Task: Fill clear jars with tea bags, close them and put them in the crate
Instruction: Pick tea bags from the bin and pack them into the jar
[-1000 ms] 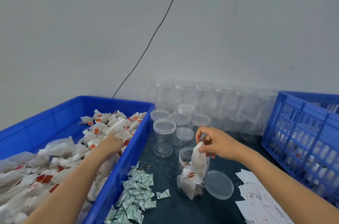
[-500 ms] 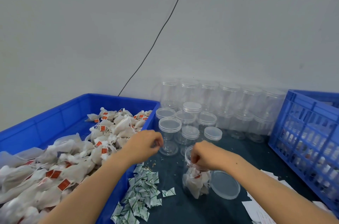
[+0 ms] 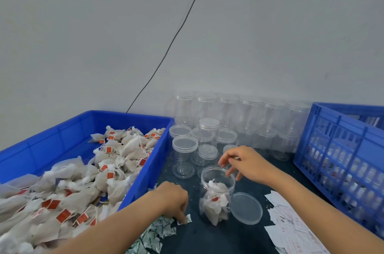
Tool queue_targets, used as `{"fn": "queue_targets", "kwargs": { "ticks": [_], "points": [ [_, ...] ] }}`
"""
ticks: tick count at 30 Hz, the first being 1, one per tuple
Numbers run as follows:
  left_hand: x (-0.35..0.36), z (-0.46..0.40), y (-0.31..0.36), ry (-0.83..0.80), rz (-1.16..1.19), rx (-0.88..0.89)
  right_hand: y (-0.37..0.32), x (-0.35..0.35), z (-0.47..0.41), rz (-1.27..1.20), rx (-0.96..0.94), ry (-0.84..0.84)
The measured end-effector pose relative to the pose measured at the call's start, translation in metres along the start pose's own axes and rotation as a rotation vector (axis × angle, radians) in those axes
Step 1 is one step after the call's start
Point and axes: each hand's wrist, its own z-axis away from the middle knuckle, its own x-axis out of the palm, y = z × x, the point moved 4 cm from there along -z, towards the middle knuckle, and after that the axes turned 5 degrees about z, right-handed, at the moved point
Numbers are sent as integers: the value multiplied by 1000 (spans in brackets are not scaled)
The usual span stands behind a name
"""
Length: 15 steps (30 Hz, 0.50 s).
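tub (image 3: 68, 129) left, jar (image 3: 217, 193) centre, lid (image 3: 246, 208) beside, crate (image 3: 340, 149) right

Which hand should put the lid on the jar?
Probably the right hand: it hovers open over the jar, with the lid just beside. The left hand is pinching a small packet.

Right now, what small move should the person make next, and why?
Probably lift the small packet that the left hand pinches and drop it into the open jar. The jar already holds tea bags, its lid lies beside it, and the right hand hovers open above the mouth.
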Motion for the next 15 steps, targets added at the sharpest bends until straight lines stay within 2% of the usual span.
{"fn": "queue_targets", "kwargs": {
  "ticks": [3,7,12,15],
  "points": [
    [3,-2,10,-39,-99,-18,22,-16,17,-129,15,142],
    [6,-3,17,-59,-172,-28,59,-25,36,-203,117,236],
    [7,-2,13,9,-84,-52,83,-19,51,-283,165,271],
    [13,-4,13,8,-48,-74,74,-11,54,-266,96,302]
  ]
}}
